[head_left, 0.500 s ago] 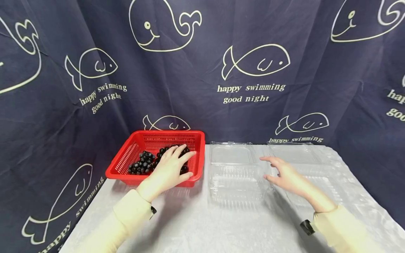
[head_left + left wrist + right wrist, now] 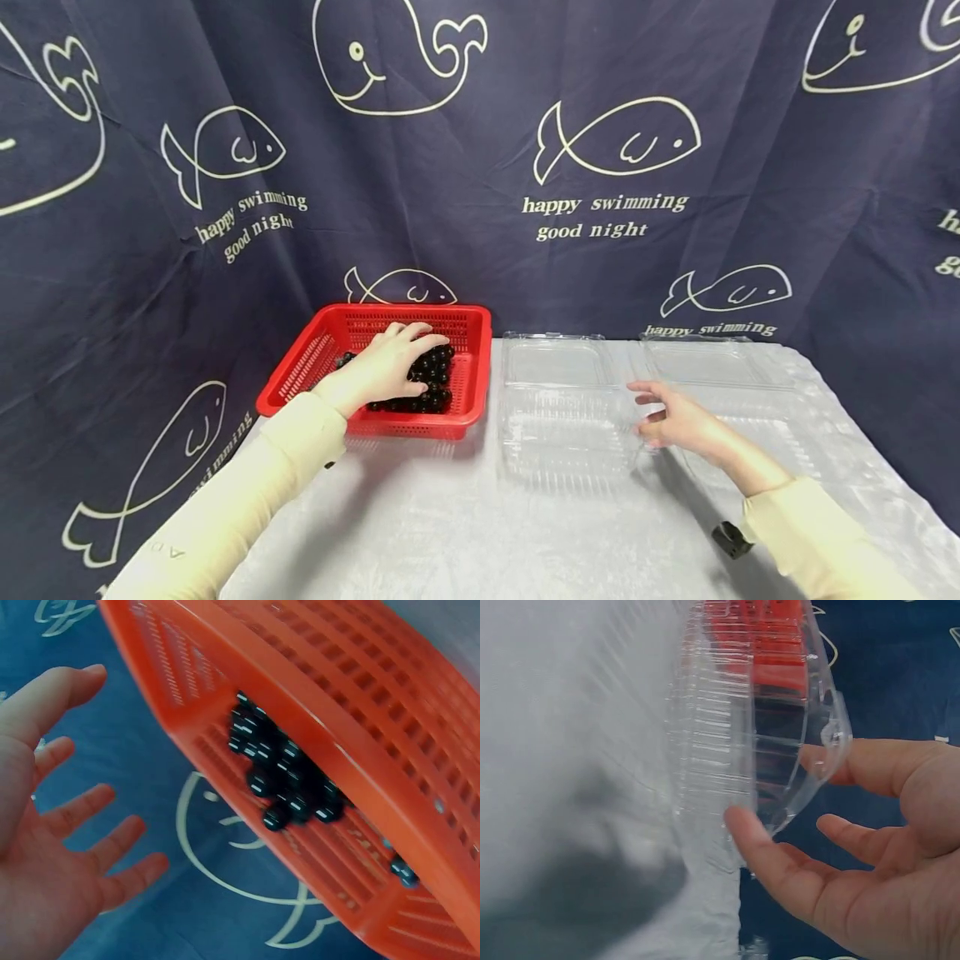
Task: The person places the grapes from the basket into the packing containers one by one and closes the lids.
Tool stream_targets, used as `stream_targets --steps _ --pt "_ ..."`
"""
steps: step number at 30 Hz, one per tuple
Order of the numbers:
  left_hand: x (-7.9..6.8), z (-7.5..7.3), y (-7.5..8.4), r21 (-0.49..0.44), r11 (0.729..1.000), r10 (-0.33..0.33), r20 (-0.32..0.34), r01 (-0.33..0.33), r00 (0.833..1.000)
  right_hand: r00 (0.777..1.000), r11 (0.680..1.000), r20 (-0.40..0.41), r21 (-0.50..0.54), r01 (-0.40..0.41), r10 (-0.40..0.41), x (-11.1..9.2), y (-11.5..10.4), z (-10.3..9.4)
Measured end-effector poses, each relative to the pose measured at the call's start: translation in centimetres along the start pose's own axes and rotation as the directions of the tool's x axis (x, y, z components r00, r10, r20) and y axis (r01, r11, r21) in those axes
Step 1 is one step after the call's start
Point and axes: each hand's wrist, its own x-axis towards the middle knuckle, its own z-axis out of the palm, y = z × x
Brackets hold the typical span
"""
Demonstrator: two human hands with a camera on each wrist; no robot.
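Head view shows you the dark grapes (image 2: 433, 398) lying inside the red basket (image 2: 431, 427), with your left hand (image 2: 386, 362) above them, its fingers spread and grasping nothing; beside the basket sits one clear box (image 2: 562, 425), and past it a second clear box (image 2: 750, 433); your right hand (image 2: 682, 425) is at the first one's right edge, loosely curved, and looks released rather than clenched; judging by how things lie, you are near the start: both lids appear folded back, which seems done, while all the fruit you can see is in the basket, none shows in either box, and no bunch is in your fingers; your left wrist view reveals what the head view does not, namely the spread fingers apart from the fruit, and a smaller cluster (image 2: 405, 870) by the rim, where overhead your arm covers much of that end; your right wrist view adds one finger seen through clear plastic and another before the ribbed wall, though you cannot tell whether either touches; beneath lies a pale cloth (image 2: 450, 533), and behind hangs a navy curtain (image 2: 450, 192) with fish drawings.
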Motion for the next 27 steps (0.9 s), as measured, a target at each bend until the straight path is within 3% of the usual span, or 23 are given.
stream_targets --steps 12,20,27 --pt "0.5 2.3 -4.5 0.057 0.998 0.001 0.098 -0.006 0.995 0.997 0.992 -0.006 0.098 -0.077 0.078 0.1 1.4 0.7" --pt "0.9 3.9 -5.6 0.051 0.998 -0.055 0.160 0.047 0.986 0.987 0.959 0.051 0.235 -0.158 0.151 -0.2 2.1 1.1" --pt "1.4 5.0 -5.7 0.081 0.997 -0.032 0.154 0.020 0.988 0.983 0.938 0.048 0.293 -0.185 0.178 -0.4 2.9 1.5"
